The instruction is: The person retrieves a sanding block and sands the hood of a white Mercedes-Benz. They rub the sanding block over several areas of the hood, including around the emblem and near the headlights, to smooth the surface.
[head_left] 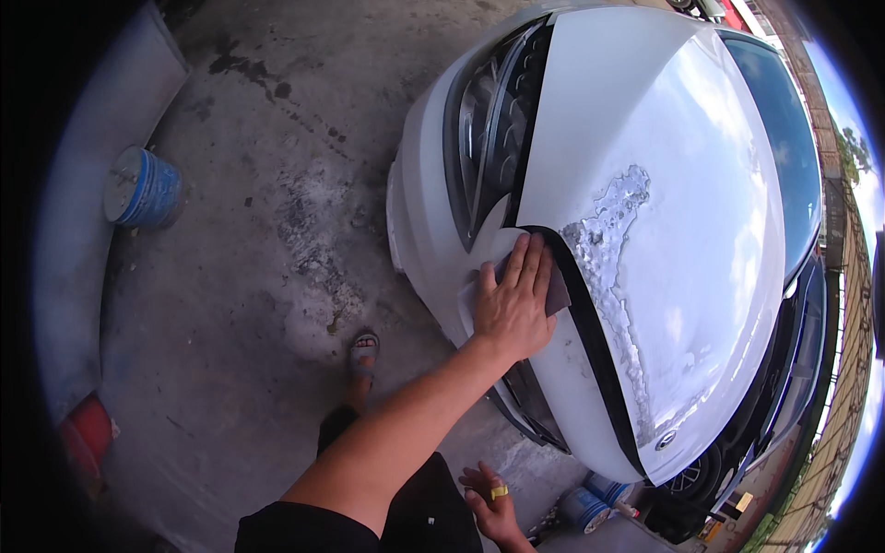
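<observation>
We press our left hand (516,304) flat, fingers together, on a grey sanding sheet (556,293) against the white car's bumper (433,249), keeping it flush; our right hand (490,502) hangs loosely open, empty.

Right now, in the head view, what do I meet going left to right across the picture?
Blue bucket → sandalled foot → left hand pressing a sanding sheet on the white bumper → flaking patch on the hood → windshield.

grey sandpaper sheet (559,293), flat on white bumper (433,230)
</observation>
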A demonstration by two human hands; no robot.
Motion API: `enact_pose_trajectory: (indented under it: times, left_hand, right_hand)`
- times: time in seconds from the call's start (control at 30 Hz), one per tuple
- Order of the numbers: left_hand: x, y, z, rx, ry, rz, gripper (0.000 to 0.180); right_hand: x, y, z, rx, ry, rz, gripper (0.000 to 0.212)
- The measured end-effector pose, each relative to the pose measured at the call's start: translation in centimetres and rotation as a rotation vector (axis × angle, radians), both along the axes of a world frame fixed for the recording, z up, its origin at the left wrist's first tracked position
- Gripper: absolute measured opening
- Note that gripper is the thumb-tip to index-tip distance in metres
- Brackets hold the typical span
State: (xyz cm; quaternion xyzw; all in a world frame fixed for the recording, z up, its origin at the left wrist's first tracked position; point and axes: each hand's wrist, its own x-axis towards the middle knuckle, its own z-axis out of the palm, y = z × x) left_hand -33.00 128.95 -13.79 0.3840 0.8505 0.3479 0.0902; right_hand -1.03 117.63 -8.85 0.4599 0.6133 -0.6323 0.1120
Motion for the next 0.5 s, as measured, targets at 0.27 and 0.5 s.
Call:
enact_pose_trajectory:
  times: [0.27, 0.5]
  left_hand:
    - [1.4, -0.6, -0.2, 0.039, 0.052, -0.099, 0.079]
    - [2.5, -0.6, 0.4, 0.016, 0.004, -0.113, 0.081]
  right_hand:
    - [-0.7, -0.7, 0.3, 0.025, -0.035, -0.036, 0.061]
    - [-0.7, -1.8, 0.7, 0.032, -0.038, -0.041, 0.06]
